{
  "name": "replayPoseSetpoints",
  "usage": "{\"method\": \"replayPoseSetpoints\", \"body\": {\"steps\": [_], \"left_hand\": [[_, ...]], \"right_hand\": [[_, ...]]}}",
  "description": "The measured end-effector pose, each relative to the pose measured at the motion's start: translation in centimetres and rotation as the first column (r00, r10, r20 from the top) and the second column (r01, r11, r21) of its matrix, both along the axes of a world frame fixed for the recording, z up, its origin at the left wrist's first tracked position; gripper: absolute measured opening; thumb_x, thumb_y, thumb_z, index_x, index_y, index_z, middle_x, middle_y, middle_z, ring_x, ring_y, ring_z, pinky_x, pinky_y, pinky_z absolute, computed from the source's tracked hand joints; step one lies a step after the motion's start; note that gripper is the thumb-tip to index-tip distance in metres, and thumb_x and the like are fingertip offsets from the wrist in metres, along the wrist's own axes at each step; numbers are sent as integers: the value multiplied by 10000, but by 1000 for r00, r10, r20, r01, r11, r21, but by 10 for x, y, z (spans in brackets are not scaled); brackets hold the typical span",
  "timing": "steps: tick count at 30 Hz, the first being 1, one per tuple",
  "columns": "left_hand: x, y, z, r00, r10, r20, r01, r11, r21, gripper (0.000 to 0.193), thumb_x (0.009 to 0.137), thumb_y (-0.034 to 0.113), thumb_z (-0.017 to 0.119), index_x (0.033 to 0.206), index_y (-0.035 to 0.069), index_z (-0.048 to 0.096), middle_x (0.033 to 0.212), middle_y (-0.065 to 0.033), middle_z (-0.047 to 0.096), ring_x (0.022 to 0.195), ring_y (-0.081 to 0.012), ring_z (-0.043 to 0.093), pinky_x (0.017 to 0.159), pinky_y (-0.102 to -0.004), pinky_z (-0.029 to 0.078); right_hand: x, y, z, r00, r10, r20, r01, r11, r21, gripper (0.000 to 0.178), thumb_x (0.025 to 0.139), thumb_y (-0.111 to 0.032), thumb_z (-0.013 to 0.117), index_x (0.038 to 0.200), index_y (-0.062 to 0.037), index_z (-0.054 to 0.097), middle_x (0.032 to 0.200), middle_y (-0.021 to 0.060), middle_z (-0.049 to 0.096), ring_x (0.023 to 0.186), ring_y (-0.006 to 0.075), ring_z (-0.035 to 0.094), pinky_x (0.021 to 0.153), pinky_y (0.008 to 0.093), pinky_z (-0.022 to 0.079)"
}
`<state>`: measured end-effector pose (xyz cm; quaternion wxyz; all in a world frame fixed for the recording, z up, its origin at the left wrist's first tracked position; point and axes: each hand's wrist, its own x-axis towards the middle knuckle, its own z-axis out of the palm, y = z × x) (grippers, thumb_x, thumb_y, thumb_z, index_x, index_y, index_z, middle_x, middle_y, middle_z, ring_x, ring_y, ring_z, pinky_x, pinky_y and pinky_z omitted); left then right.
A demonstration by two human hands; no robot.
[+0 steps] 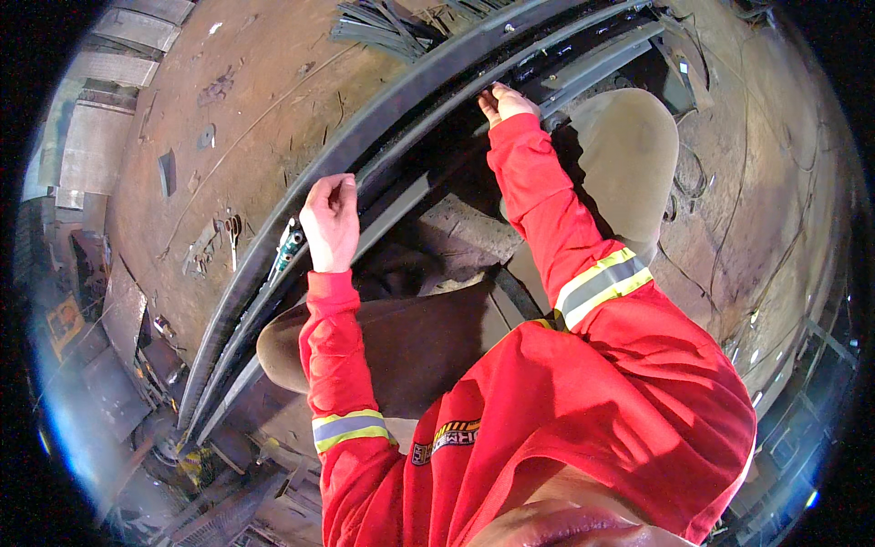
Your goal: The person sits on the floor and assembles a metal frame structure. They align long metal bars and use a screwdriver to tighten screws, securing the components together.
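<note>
Long dark steel beams (401, 117) run side by side across the space before me, bent into an arc by the lens. Over their near edge, left of centre, is my left hand (330, 221), its thumb and fingertips pressed together; whatever they pinch is too small to make out. Farther right along the same steel, my right hand (508, 105) has its fingers curled at the beam's edge, and what lies in them is hidden. Beside my left wrist, a teal tool-like piece with round holes (288, 246) lies on the beam.
Scissor-like tools (233, 239) lie on the brown floor past the beams. A bundle of thin metal strips (387, 29) sits at the far side. Cables (729, 232) trail across the floor at right. Metal plates (94, 146) stand at far left. My knees are close behind the beams.
</note>
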<state>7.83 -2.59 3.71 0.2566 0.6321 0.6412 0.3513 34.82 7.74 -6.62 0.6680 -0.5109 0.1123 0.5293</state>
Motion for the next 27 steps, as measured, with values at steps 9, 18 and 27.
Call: {"method": "replayPoseSetpoints", "body": {"steps": [9,18,27], "left_hand": [[100,76,-22,869,-292,-399,422,858,293,337,802,250,672,1048,35,588,957,-169,625,918,-306,611,807,-410,482],[124,93,-43,624,93,-776,187,946,264,886,641,647,682,1277,65,477,1301,-280,423,1209,-431,401,996,-585,279],[101,131,-47,739,-293,-606,240,956,-170,1023,545,606,774,1308,11,441,1192,-222,556,1114,-357,541,977,-432,408]], "right_hand": [[2,22,-35,999,-25,-47,21,997,-79,44,826,-18,632,844,15,609,730,104,622,582,228,612,511,321,554],[-8,1,-16,999,20,34,-21,999,44,49,847,-7,614,888,14,631,819,127,652,667,225,650,575,336,573],[-23,17,-2,997,-64,30,65,998,-13,26,853,34,586,865,48,567,786,145,629,602,241,641,568,362,586]]}}
